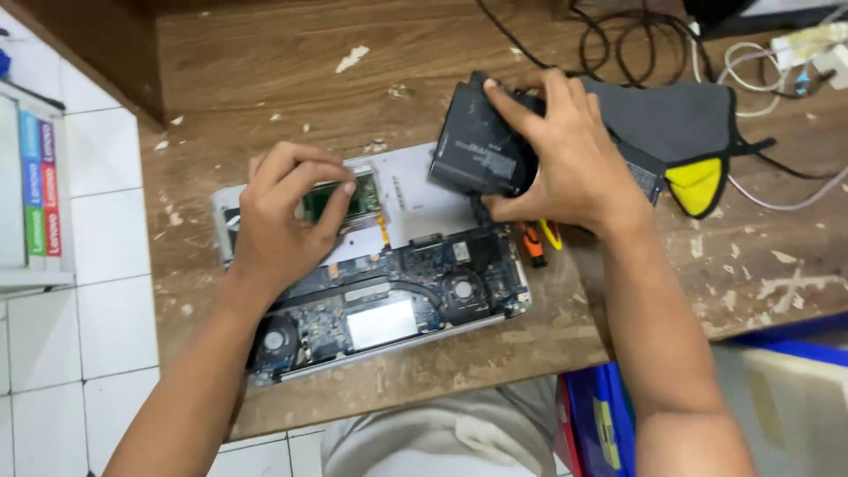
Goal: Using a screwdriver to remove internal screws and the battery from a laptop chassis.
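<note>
Two hands at work over an opened laptop (389,291). Left hand (283,221) fingers (331,199) pinch a green memory module (340,201) at its rear edge; thin, fragile, best held by edges. Right hand (565,159) clamps a black battery pack (477,150) above its right corner; rigid, hefty.

Grey-and-yellow cloth pouch (680,132) beside tangled black cables (618,35).
</note>
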